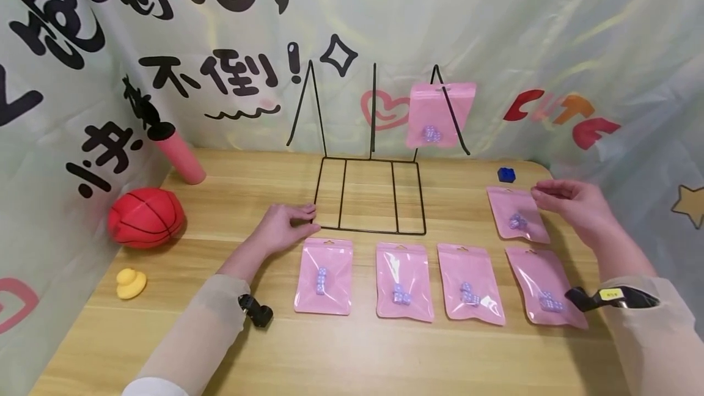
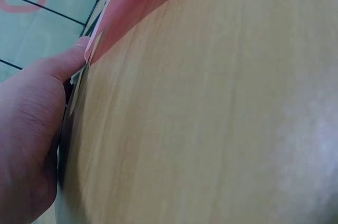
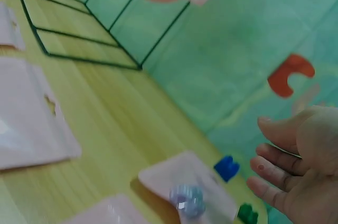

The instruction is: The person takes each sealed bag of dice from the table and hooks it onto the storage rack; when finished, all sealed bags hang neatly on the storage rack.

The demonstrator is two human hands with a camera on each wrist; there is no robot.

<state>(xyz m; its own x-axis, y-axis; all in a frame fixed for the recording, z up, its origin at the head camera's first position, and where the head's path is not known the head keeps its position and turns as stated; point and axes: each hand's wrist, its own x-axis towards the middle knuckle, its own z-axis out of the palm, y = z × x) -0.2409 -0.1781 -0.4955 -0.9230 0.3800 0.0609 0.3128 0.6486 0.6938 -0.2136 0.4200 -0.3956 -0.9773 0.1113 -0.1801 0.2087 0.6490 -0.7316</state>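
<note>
My left fingers [image 1: 300,212] pinch the rack [image 1: 370,231], right fingers [image 1: 558,187] loose; pink pouches [image 1: 404,267] crowd its front, red ball [image 1: 145,217] off its left.

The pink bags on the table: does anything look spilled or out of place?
Nothing looks spilled. One pink bag, near the right hand, looks slightly out of place: it lies behind the row of four bags, breaking the line.

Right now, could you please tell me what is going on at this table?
A person's left hand grips the front left corner of a black wire rack; the right hand is by the rearmost pink pouch on the table. Another pouch hangs at the rack's right; four more pouches lie in front.
</note>
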